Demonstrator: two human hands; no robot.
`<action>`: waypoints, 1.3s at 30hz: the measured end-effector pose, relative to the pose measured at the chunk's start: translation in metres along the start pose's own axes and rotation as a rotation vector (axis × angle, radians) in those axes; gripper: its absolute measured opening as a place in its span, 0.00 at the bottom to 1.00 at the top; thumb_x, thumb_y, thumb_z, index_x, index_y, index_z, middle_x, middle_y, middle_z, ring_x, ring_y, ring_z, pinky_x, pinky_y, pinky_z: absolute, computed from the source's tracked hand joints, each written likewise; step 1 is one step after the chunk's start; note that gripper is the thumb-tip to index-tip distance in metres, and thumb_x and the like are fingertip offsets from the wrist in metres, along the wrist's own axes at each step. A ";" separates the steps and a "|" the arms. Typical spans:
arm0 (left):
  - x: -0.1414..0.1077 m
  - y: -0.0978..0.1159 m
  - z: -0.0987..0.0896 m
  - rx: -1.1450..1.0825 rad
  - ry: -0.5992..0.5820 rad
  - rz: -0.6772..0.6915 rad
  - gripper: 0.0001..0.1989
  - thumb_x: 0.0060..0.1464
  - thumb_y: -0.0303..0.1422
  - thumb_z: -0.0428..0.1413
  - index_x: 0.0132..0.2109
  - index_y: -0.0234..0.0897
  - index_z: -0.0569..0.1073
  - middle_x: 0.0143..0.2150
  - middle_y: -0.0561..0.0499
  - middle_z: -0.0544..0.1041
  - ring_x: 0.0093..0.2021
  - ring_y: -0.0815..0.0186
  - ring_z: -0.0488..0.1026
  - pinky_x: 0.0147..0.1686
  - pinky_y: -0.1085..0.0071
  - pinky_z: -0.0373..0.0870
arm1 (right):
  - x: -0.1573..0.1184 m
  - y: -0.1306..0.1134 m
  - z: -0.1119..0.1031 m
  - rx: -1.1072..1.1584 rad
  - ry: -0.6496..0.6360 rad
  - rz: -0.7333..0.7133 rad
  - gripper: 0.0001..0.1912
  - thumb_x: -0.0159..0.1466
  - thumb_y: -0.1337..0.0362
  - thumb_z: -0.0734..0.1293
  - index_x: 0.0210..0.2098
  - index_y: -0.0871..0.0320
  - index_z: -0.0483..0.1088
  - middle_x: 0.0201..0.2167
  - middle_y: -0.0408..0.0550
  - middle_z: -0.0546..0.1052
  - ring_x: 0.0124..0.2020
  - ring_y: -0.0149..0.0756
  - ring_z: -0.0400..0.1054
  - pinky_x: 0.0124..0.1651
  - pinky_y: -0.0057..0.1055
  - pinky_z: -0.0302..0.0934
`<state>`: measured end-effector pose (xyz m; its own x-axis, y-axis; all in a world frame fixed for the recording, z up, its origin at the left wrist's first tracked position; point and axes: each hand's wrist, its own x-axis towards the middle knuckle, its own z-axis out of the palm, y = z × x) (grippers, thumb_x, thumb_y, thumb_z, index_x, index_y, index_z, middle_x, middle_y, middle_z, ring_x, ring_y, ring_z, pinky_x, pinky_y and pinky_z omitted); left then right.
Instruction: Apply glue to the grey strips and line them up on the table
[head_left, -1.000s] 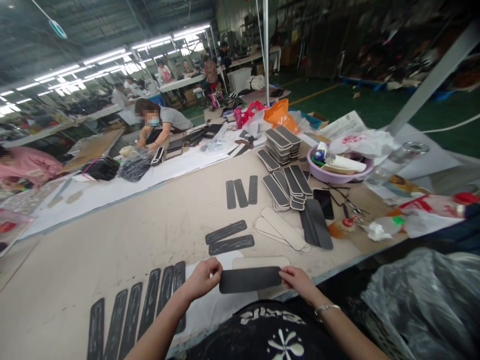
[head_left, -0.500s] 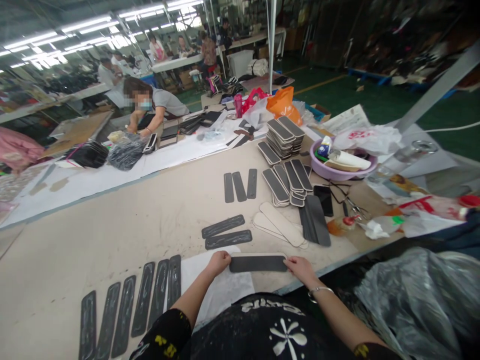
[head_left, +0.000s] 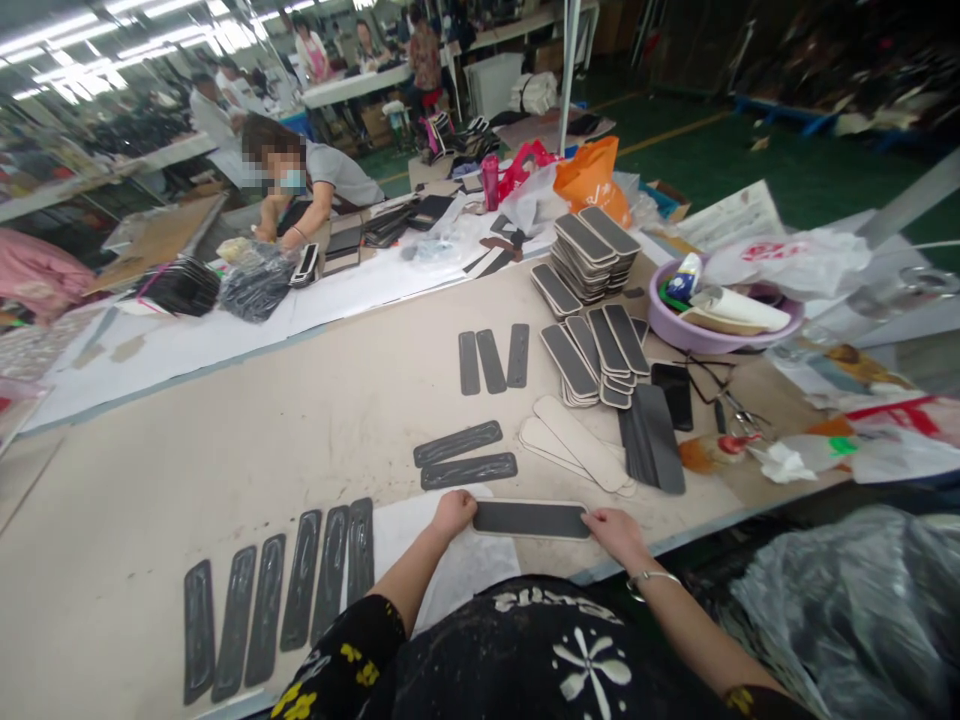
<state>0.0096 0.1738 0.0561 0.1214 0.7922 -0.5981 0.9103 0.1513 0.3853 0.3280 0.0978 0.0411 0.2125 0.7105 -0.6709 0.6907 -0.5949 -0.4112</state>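
Observation:
Between my hands a dark grey strip on a pale rounded backing piece (head_left: 532,519) lies level near the table's front edge, a pale rim showing round it. My left hand (head_left: 455,512) pinches its left end, and my right hand (head_left: 616,532) pinches the right end. Beneath and left of it is a white sheet (head_left: 427,560). Two dark strips with shiny streaks (head_left: 469,470) lie just beyond my left hand. Pale blank pieces (head_left: 574,445) and a fan of plain dark strips (head_left: 654,440) lie beyond my right hand.
Several shiny-streaked strips (head_left: 300,580) stand in a row at left. Stacks of pale-rimmed dark pieces (head_left: 592,350) are farther back. A phone (head_left: 672,395), scissors (head_left: 739,415), a glue bottle (head_left: 709,452) and a purple basin (head_left: 720,335) occupy the right. A co-worker (head_left: 322,185) bends over the far side.
The dark strip now sits within the pale backing's outline, where before pale showed mainly along the far edge. Both hands keep their pinch at the ends. The view has shifted slightly.

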 end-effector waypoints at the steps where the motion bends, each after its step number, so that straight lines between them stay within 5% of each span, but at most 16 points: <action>1: 0.000 -0.001 0.000 -0.008 -0.004 -0.003 0.13 0.52 0.27 0.47 0.28 0.34 0.75 0.26 0.49 0.77 0.32 0.67 0.72 0.32 0.75 0.61 | 0.000 0.000 0.000 -0.008 -0.004 0.000 0.17 0.60 0.53 0.61 0.24 0.56 0.74 0.22 0.45 0.76 0.27 0.36 0.68 0.30 0.30 0.53; 8: 0.001 -0.006 0.007 -0.031 0.004 -0.040 0.06 0.49 0.32 0.55 0.33 0.35 0.75 0.31 0.51 0.78 0.34 0.67 0.73 0.34 0.76 0.63 | 0.000 -0.003 -0.002 -0.049 -0.019 -0.010 0.19 0.61 0.53 0.59 0.23 0.56 0.73 0.23 0.47 0.76 0.28 0.37 0.68 0.30 0.30 0.53; 21: 0.000 0.003 0.011 0.076 0.044 -0.033 0.09 0.55 0.32 0.50 0.36 0.32 0.74 0.37 0.42 0.78 0.41 0.61 0.74 0.41 0.71 0.63 | 0.004 -0.001 0.005 -0.114 -0.009 0.000 0.18 0.63 0.55 0.58 0.25 0.58 0.71 0.26 0.51 0.76 0.29 0.37 0.67 0.32 0.30 0.52; 39: 0.005 -0.003 0.016 -0.033 0.097 -0.100 0.04 0.50 0.32 0.55 0.32 0.36 0.71 0.31 0.49 0.77 0.35 0.65 0.73 0.35 0.73 0.62 | 0.004 -0.002 0.007 -0.154 0.023 0.015 0.19 0.63 0.53 0.57 0.26 0.56 0.72 0.27 0.51 0.75 0.31 0.40 0.68 0.34 0.32 0.55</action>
<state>0.0139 0.1679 0.0411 -0.0100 0.8254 -0.5645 0.9021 0.2510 0.3511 0.3227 0.0990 0.0352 0.2383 0.7114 -0.6612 0.7848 -0.5421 -0.3004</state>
